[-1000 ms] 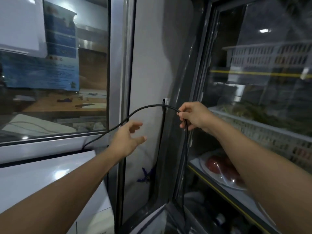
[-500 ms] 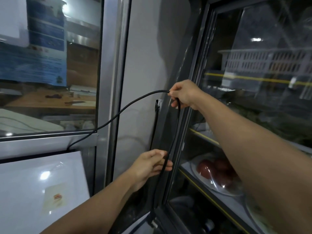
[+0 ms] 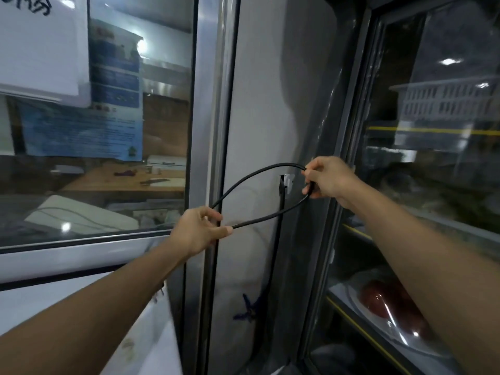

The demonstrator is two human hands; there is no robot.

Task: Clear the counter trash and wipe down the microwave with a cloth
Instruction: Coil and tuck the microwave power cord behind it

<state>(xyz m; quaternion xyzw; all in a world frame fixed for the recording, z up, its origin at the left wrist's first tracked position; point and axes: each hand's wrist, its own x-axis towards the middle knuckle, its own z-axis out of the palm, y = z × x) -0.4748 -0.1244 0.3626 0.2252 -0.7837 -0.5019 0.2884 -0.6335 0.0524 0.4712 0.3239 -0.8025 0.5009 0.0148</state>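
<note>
the person is folding a black cord (image 3: 259,182) into a loop; this looks like a side job, maybe tidying the microwave's cord, but i cannot tell for sure where the cord goes; no cloth shows and no trash shows, so i cannot tell if any trash is cleared; the wiping does not look started, so most of the task seems left to do; a white box top (image 3: 48,301) sits low on the left, and it may be the microwave, but i cannot be sure.

the left hand (image 3: 198,231) is out in front, low and near the middle; its thumb and fingers pinch the cord where the two strands cross; the left arm reaches up from the bottom left corner.

the right hand (image 3: 328,178) is higher and off to the right; its fingers curl around the bend of the cord and hold it tight; the right arm comes in from the bottom right; the two hands are apart, with the loop stretched between them.

the loop hangs in front of a grey wall panel (image 3: 270,104); a small white clip (image 3: 286,181) is on the panel just beside the right hand; a fridge with a glass door (image 3: 433,185) is on the right, with a plate of red food (image 3: 389,301) inside; a window (image 3: 108,131) is on the left.
</note>
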